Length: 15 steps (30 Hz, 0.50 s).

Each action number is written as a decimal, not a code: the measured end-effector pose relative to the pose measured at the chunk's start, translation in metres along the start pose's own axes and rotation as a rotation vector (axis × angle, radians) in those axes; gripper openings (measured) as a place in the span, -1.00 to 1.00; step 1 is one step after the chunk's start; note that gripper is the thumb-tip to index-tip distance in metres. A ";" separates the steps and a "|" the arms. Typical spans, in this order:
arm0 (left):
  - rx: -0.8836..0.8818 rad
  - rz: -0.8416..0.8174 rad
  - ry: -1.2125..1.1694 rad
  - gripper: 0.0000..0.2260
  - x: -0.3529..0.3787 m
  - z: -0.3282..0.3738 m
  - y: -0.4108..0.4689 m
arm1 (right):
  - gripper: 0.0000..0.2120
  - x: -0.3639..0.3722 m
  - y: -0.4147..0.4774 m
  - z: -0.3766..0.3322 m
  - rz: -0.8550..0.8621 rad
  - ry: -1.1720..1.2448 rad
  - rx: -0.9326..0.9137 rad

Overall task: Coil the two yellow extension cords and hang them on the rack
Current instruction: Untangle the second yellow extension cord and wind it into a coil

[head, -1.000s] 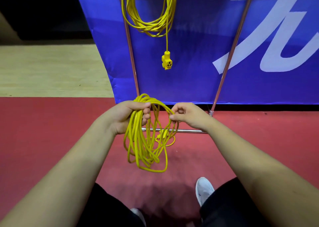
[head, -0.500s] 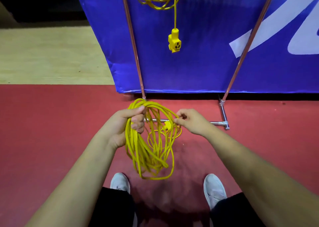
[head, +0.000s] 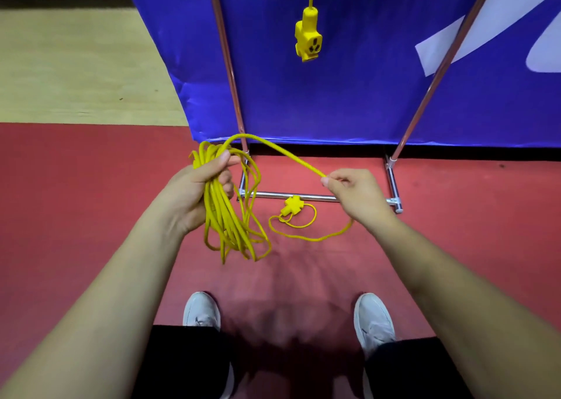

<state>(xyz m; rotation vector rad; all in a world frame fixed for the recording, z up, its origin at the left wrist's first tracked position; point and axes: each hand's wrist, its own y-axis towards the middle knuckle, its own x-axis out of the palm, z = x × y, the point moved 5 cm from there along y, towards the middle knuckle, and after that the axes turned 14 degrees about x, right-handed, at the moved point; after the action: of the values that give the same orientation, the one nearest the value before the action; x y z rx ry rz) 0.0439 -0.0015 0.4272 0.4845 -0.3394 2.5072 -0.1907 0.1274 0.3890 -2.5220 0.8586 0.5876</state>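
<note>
Cord one's socket end (head: 308,35) hangs above the rack base (head: 303,197); the left hand (head: 197,189) grips the second coil (head: 230,222), right hand (head: 353,190) pinching its loose tail (head: 306,237) near that base.

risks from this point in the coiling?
1. The loose tail loops on the floor, with its socket end lying right by the rack's base bar; pulling in slack could snag it there.
2. The left hand clamps a bunched, uneven coil; loops may slip out of the grip or tangle.
3. The right hand only pinches the strand, which could slide free.
</note>
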 end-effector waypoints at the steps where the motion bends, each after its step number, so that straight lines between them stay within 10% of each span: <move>1: -0.012 -0.001 -0.005 -0.85 0.000 -0.002 0.000 | -0.81 0.000 -0.005 -0.009 -0.041 -0.200 -0.041; 7: -0.132 -0.048 0.030 -0.87 0.013 -0.017 -0.020 | -0.76 0.027 -0.072 -0.061 -0.690 -0.566 -0.090; 15: -0.079 -0.293 0.198 -0.95 0.036 -0.011 -0.039 | -0.79 0.021 -0.049 -0.068 -0.541 -0.071 -0.179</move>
<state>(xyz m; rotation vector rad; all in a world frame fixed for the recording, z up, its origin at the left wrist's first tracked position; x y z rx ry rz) 0.0353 0.0513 0.4378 0.2324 -0.2684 2.2245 -0.1273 0.1190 0.4464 -2.7086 0.0804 0.5815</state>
